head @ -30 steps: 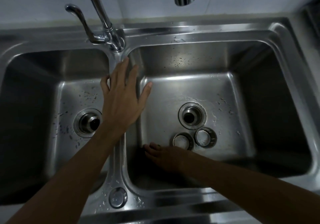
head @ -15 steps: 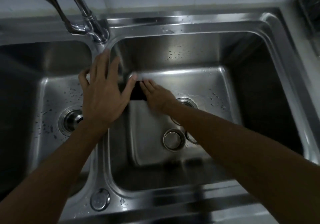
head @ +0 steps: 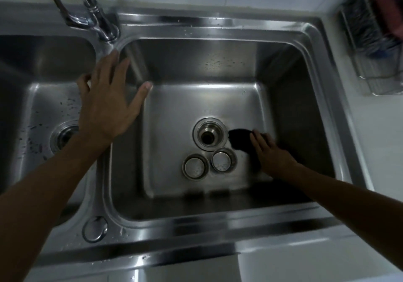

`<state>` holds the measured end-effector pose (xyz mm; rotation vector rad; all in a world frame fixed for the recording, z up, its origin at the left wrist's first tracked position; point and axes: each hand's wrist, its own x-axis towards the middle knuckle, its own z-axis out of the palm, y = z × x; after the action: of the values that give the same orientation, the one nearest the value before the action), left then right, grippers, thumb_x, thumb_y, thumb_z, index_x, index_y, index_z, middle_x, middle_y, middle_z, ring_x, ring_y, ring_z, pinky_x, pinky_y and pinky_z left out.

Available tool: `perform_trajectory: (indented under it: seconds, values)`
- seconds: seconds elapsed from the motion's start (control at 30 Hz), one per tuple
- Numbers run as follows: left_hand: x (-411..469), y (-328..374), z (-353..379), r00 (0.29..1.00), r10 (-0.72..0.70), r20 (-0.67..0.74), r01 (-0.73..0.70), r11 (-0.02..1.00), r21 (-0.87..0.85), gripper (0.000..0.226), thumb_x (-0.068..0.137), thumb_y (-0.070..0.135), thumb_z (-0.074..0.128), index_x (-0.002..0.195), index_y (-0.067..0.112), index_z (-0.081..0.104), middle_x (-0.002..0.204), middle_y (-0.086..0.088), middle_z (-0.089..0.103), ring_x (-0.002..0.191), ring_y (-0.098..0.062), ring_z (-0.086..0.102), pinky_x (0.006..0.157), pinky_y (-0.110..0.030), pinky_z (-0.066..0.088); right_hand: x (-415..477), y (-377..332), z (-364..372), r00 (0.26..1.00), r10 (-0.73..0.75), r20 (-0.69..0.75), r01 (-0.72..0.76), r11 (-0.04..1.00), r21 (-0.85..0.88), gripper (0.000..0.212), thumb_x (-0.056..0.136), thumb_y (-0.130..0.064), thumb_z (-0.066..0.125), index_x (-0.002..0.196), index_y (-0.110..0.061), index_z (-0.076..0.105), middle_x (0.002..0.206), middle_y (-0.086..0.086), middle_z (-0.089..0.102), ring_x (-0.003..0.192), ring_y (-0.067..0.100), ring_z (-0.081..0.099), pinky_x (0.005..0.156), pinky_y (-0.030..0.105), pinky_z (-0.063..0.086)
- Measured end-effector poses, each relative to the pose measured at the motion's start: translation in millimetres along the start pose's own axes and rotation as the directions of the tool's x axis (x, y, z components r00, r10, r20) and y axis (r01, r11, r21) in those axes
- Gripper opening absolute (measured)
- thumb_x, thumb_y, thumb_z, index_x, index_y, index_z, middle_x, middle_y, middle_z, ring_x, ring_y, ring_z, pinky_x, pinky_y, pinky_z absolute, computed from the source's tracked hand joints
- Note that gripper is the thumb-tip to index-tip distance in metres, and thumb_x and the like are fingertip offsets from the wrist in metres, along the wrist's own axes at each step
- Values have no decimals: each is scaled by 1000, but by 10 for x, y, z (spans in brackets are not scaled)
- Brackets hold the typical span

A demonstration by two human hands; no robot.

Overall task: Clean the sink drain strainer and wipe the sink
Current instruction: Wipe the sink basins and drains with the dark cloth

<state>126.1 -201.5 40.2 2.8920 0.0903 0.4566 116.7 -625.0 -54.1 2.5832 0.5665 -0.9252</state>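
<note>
Pressing dark cloth (head: 241,141) flat under right hand (head: 270,153), left hand (head: 106,105) spread

The steel sink (head: 218,222) is set into a pale tabletop (head: 375,140). On the floor of its right basin (head: 174,107), two round strainers (head: 195,165) (head: 223,159) lie side by side just in front of the open drain (head: 209,133), with a dark cloth (head: 239,138) just right of the drain. A wire rack (head: 375,48) stands on the tabletop at the far right.

glossy steel sink (head: 218,28), matt dark cloth (head: 239,140).
</note>
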Motion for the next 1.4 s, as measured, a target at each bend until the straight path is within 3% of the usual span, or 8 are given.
perform_trajectory:
  seconds: [0.13, 0.23, 0.33, 0.47, 0.63, 1.0, 1.27, 1.4]
  values:
    - [4, 18, -29, 1000, -8, 9, 8, 1000, -12, 73, 102, 67, 33, 149, 12, 44, 165, -11, 32, 150, -30, 33, 110, -54, 28, -292, 11, 18, 962, -174, 209, 198, 976, -96, 71, 107, -13, 33, 160, -12, -14, 167, 11, -25, 156, 41, 1, 108, 50, 46]
    - [12, 30, -38, 999, -18, 41, 19, 1000, -25, 74, 101, 67, 33, 149, 12, 44, 164, -10, 33, 151, -29, 32, 112, -55, 27, -245, 88, -182, 942, -231, 243, 275, 947, -167, 64, 107, -13, 37, 163, -15, 5, 170, 15, -3, 144, 41, 40, 103, 48, 49]
    - [3, 14, -39, 1000, -3, 27, 4, 1000, -16, 74, 101, 66, 34, 149, 11, 44, 163, -11, 34, 150, -30, 34, 111, -54, 28, -43, 182, -425, 985, -153, 85, 166, 969, -181, 43, 105, -14, 42, 147, -18, 44, 146, 17, 45, 117, 39, 64, 94, 45, 54]
    - [18, 7, -22, 1000, -12, 15, 13, 999, -41, 76, 102, 67, 35, 153, 11, 38, 164, -12, 33, 149, -30, 34, 112, -53, 28, 421, 201, -698, 979, 129, -159, -103, 982, 158, 55, 97, -3, 50, 148, -20, 44, 132, 23, 46, 107, 48, 64, 91, 49, 53]
    - [36, 5, -34, 999, -34, 29, 35, 998, -50, 81, 101, 67, 37, 158, 10, 31, 164, -13, 33, 150, -30, 32, 114, -54, 29, 670, -211, -775, 940, 6, -340, 83, 965, 248, 52, 95, -15, 58, 146, -23, 51, 125, 20, 50, 97, 45, 65, 86, 44, 55]
    - [30, -40, 47, 999, -29, -23, 28, 999, -37, 78, 102, 70, 36, 155, 13, 33, 161, -11, 37, 148, -28, 35, 110, -52, 30, -135, -344, -168, 947, -256, 192, 233, 963, 137, 62, 92, -36, 65, 146, -20, 40, 126, 19, 58, 109, 38, 63, 86, 38, 51]
    - [19, -20, 20, 1000, -25, -4, 25, 999, -46, 78, 102, 67, 37, 156, 11, 33, 162, -13, 36, 149, -29, 35, 112, -53, 29, 8, -855, -227, 857, -501, 119, 460, 849, 260, 53, 92, -29, 68, 140, -17, 49, 130, 17, 58, 116, 35, 59, 94, 42, 49]
    - [27, -9, -2, 999, -35, 28, 37, 997, -70, 80, 100, 68, 38, 156, 11, 32, 162, -14, 33, 149, -31, 33, 114, -57, 28, -54, -499, -205, 862, -450, 233, 423, 892, 157, 48, 96, -33, 62, 143, -29, 51, 142, 7, 55, 126, 29, 57, 98, 39, 48]
